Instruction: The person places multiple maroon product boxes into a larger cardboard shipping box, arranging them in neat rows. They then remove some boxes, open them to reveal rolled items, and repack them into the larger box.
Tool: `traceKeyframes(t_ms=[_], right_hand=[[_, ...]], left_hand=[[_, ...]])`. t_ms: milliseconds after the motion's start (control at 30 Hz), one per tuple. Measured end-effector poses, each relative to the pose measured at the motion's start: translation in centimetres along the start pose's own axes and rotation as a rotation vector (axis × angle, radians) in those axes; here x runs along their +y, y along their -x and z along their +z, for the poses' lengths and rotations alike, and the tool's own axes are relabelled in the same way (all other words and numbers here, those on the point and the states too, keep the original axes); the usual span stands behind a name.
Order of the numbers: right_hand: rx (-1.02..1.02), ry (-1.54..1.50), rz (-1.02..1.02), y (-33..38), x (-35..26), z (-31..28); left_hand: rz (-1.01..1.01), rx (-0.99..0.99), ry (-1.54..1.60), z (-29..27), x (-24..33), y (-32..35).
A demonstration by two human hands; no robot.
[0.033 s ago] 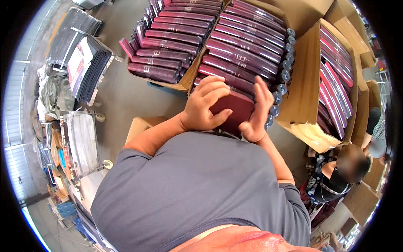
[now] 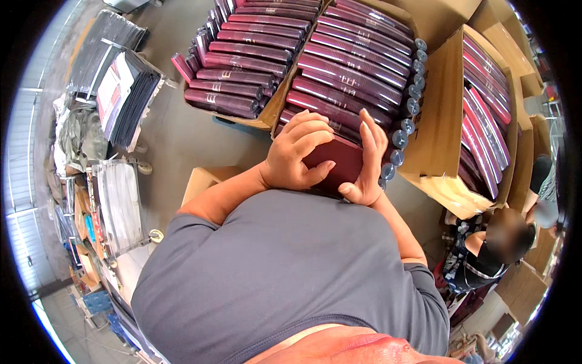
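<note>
— Fingers (image 2: pixel 303 130) of the left hand (image 2: pixel 297 155) curl over the top of a dark maroon tube (image 2: pixel 336 161), thumb pressed to its face; is the other side holding too?

— Yes. Right hand (image 2: pixel 367 161) stands nearly flat against the tube's right edge, fingers straight and close together, thumb tucked beneath. Both hands clasp the tube, just above the grey shirt (image 2: pixel 285 273).

— Where does it sit?

— Over the near edge of a cardboard box (image 2: pixel 273 115) packed with rows of matching maroon tubes (image 2: pixel 351 67), their grey caps (image 2: pixel 409 106) lined down the right side.

— And around that?

— Another box of tubes (image 2: pixel 239 76) lies to the left, a third open carton (image 2: pixel 442 121) to the right. Stacks of flat dark packs (image 2: pixel 124 97) rest on the concrete floor (image 2: pixel 182 139) at left. Another person (image 2: pixel 485 249) crouches at lower right.
</note>
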State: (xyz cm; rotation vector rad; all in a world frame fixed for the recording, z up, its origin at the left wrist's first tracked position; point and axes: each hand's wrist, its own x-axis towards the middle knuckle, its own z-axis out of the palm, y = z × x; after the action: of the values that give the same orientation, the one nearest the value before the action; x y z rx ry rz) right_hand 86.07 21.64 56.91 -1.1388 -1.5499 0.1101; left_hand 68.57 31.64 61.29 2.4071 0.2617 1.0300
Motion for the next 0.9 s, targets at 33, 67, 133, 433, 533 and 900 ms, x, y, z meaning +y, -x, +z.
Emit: traceKeyframes(t_ms=[33,67,133,433,533,900], right_hand=[[0.071,-0.131,0.035,0.3,-0.1,0.7],[0.107,-0.163,0.049,0.0,-0.5,1.0],[0.083,-0.174,0.087,0.4,-0.7,0.9],[0.007,-0.137,0.151,0.7,-0.5,0.6],[0.048,-0.485,0.572,-0.1,-1.6,1.4],[-0.071,-0.538,0.94,-1.9,-1.5,1.6]], left_hand=[[0.009,-0.002,-0.001,0.0,-0.1,0.2],[0.013,0.004,-0.014,-0.3,-0.2,0.4],[0.004,0.006,-0.066,-0.6,0.2,0.5],[-0.037,0.085,-0.117,-0.3,0.3,0.7],[-0.075,0.091,-0.12,-0.4,0.1,1.1],[-1.148,0.36,1.062,0.2,0.2,2.1]])
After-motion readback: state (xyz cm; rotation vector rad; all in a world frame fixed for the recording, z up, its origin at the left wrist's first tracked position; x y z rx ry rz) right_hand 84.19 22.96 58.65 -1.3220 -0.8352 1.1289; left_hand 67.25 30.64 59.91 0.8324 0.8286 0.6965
